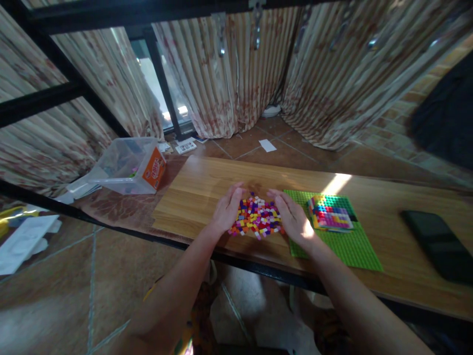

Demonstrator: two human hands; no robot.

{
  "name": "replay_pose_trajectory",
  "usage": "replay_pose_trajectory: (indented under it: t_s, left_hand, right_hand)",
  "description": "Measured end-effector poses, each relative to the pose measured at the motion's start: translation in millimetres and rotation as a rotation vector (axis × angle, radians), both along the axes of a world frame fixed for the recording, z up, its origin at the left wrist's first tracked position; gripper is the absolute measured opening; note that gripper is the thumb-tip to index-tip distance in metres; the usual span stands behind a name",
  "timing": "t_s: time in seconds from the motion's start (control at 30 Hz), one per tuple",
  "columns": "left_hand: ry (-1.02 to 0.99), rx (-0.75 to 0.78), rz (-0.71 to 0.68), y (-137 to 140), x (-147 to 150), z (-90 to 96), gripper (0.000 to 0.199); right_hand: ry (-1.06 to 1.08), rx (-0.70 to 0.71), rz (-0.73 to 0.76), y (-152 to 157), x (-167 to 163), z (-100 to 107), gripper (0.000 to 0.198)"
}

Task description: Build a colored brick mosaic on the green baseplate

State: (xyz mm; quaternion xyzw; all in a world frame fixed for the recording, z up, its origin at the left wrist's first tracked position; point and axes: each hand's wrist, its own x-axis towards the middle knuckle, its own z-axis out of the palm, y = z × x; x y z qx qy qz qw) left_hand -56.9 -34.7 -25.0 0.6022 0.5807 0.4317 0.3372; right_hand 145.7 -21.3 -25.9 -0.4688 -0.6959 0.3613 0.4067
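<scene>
A heap of small loose toy bricks (258, 217) in many colours lies on the wooden board. My left hand (228, 209) rests along the heap's left side, fingers stretched out and palm turned inward. On the opposite side my right hand (291, 214) faces it, also with outstretched fingers, its edge over the left border of a green baseplate (343, 251). Both hands cup the heap from the sides and appear to touch its outer bricks. On the baseplate stands a low block built of multicoloured bricks (330, 217), right of my right hand.
A black phone (439, 244) lies toward the right end of the wooden board (199, 182). Beyond the board's left end stands a clear plastic bin (129, 185) with an orange label and a few bricks inside. Striped curtains (236, 84) hang behind; a white paper (267, 145) lies on the floor.
</scene>
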Motion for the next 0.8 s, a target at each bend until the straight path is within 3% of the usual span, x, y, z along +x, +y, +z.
replay_pose_trajectory:
  t_s: [0.23, 0.5, 0.67, 0.8]
  left_hand:
    - [0.057, 0.1, 0.276, -24, 17, -11.7, 0.058]
    - [-0.071, 0.095, 0.384, -16, 38, -15.4, 0.056]
    - [-0.124, 0.091, 0.39, -9, 46, -16.1, 0.057]
    - [-0.162, 0.095, 0.422, -7, 39, -11.3, 0.055]
  right_hand:
    - [-0.001, 0.023, -0.194, -6, -5, -8, 0.054]
    - [0.052, 0.051, -0.263, -12, -39, -16, 0.052]
    - [0.132, 0.059, -0.266, -5, -41, -12, 0.049]
    - [-0.054, 0.196, -0.225, -10, -31, -3, 0.048]
